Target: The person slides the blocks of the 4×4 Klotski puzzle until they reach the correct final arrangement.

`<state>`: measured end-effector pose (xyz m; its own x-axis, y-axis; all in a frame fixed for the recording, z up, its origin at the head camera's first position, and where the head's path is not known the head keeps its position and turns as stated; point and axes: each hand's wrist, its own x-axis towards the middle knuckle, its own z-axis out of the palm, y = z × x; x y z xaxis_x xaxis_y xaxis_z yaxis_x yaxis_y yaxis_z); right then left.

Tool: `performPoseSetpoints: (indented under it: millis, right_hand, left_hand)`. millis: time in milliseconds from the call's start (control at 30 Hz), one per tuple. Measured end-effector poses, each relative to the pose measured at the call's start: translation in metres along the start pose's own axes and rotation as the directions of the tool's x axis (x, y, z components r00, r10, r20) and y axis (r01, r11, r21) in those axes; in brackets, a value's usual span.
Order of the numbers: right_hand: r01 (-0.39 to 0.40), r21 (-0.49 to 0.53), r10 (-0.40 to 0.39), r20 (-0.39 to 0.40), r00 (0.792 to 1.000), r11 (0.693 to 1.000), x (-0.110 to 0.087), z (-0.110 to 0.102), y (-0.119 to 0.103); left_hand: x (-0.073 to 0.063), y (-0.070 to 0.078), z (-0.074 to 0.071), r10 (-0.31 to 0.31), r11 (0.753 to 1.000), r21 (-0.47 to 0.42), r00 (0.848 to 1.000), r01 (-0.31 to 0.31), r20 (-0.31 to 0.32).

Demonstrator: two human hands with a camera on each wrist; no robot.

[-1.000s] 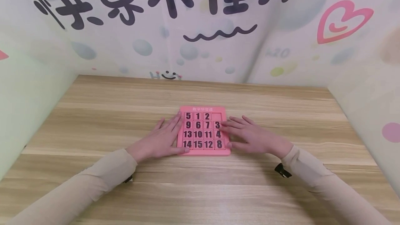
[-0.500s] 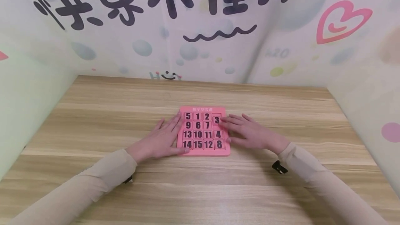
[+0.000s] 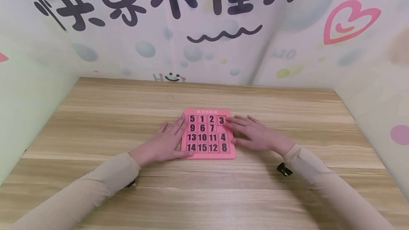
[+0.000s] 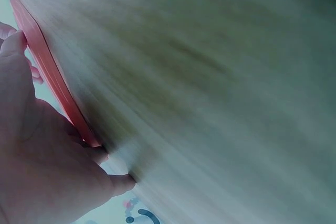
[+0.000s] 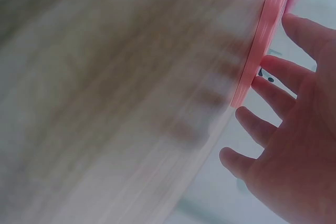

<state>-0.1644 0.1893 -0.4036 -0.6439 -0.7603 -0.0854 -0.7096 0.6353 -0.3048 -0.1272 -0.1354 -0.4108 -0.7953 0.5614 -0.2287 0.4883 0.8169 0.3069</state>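
A pink sliding number puzzle [image 3: 209,156] lies flat on the table. My left hand [image 3: 163,144] rests along its left side, fingers extended on the edge and thumb on the lower left corner. From the right, my right hand [image 3: 255,135] reaches over the frame with straight fingers, a fingertip on the 3 tile [image 3: 221,120] in the top row. Just under that tile, right of the 7 tile [image 3: 212,128], is a gap. In the left wrist view the puzzle's side [image 4: 50,72] runs beside the hand; the right wrist view shows its other side [image 5: 260,40] near the spread fingers.
The wood-grain table [image 3: 204,194] extends around the puzzle. A printed white wall [image 3: 127,52] rises behind it, and pale panels stand at left and right. A black wrist device [image 3: 284,169] hangs under the right sleeve.
The 3 tile has slid up from the second row into the top right corner area, leaving a gap below. My right hand moved slightly up with it; my left hand stayed still.
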Motion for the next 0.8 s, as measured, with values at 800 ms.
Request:
performPoseSetpoints:
  millis: [800]
  right_hand:
    - [-0.069, -0.044, 0.07, 0.017, 0.997, 0.997, 0.0073, 0.0005, -0.0072]
  left_hand:
    - [-0.0009, -0.0024, 0.0011, 0.016, 1.0, 0.003, 1.0, -0.016, -0.014]
